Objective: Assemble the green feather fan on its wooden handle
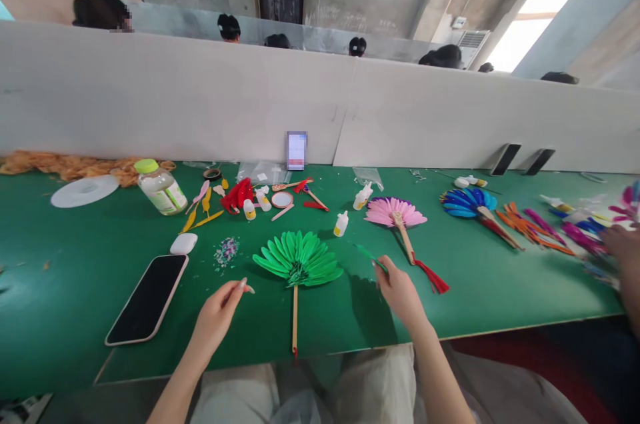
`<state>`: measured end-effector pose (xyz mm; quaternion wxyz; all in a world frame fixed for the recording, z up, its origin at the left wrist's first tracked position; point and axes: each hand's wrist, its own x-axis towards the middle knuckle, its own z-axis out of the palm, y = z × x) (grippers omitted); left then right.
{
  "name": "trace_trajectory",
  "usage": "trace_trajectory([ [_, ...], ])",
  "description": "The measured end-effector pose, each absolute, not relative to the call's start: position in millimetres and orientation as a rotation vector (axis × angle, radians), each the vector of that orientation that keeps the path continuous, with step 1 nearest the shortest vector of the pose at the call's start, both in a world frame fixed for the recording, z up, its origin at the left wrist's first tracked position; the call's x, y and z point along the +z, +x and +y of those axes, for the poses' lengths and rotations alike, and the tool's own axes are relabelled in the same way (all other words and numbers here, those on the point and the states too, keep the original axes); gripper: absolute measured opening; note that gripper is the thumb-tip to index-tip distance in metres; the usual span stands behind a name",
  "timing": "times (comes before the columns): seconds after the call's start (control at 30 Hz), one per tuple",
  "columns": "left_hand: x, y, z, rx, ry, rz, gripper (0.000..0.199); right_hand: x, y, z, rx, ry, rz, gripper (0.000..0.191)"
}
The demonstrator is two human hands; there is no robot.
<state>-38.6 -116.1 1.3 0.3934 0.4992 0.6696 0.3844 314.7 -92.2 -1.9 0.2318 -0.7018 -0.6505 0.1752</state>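
Observation:
A green feather fan (299, 264) with a wooden handle lies on the table between my two hands. My left hand (219, 309) is to the left of the fan, thumb and fingertips pinched together; whether something small is between them I cannot make out. Right of the fan, my right hand (400, 292) grips a slim green stick-like tool (371, 255), its thin end pointing left toward the feathers. Neither hand touches the fan. Purple and white bits (227, 252) lie in a small pile near my left hand. A small white glue bottle (341, 224) stands just beyond the fan.
At left are a phone (149, 301), a white case (183, 243) and a green-capped jar (161, 187). Red feathers (239, 197) lie behind. Pink (395, 212) and blue (469, 203) fans lie right. Another person's hand (623, 244) works at the far right. A white partition (200, 97) borders the table.

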Motion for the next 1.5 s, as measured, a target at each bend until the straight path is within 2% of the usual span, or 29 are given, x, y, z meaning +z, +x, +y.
trace_trajectory([
  [0.13, 3, -15, -117, 0.812, 1.270, 1.465, 0.051, 34, 285, -107, 0.810, -1.561, -1.790, 0.028],
  [0.23, 13, 5, -121, 0.854, 1.347, 1.485, 0.047, 52, 261, -115, 1.069, -1.423, -1.759, 0.032],
  [0.37, 32, 28, -128, 0.994, 1.611, 1.639, 0.038, 61, 236, -120, 1.130, -1.447, -1.722, 0.036],
  [0.47, 38, 39, -131, 0.872, 1.806, 1.502, 0.041, 65, 215, -125, 0.993, -1.483, -1.783, 0.036],
  [0.53, 37, 42, -130, 0.810, 1.866, 1.379, 0.034, 70, 202, -129, 0.931, -1.445, -1.851, 0.033],
  [0.63, 34, 40, -127, 0.797, 1.823, 1.245, 0.027, 77, 191, -132, 1.052, -1.291, -1.900, 0.028],
  [0.73, 36, 34, -124, 0.868, 1.577, 1.280, 0.033, 74, 192, -128, 1.135, -1.276, -1.771, 0.024],
  [0.8, 39, 30, -121, 0.880, 1.334, 1.297, 0.045, 65, 194, -123, 1.162, -1.311, -1.678, 0.030],
  [0.87, 43, 29, -119, 0.858, 1.109, 1.235, 0.058, 52, 192, -119, 1.308, -1.244, -1.676, 0.036],
  [0.93, 45, 29, -117, 0.838, 0.961, 1.163, 0.066, 40, 187, -117, 1.494, -1.125, -1.661, 0.032],
  [1.03, 44, 29, -113, 0.806, 0.907, 1.117, 0.070, 29, 179, -114, 1.599, -1.089, -1.537, 0.030],
  [1.13, 41, 24, -107, 0.783, 0.995, 1.163, 0.065, 30, 178, -112, 1.465, -1.174, -1.613, 0.030],
  [1.27, 38, 14, -102, 0.844, 1.207, 1.379, 0.052, 30, 184, -112, 0.842, -1.402, -1.894, 0.027],
  [1.33, 37, 12, -102, 0.834, 1.266, 1.470, 0.049, 27, 185, -114, 0.645, -1.420, -1.996, 0.025],
  [1.43, 36, 12, -103, 0.786, 1.258, 1.500, 0.047, 24, 184, -117, 0.597, -1.378, -2.105, 0.025],
  [1.5, 37, 12, -104, 0.777, 1.223, 1.486, 0.046, 26, 183, -119, 0.690, -1.360, -2.069, 0.022],
])
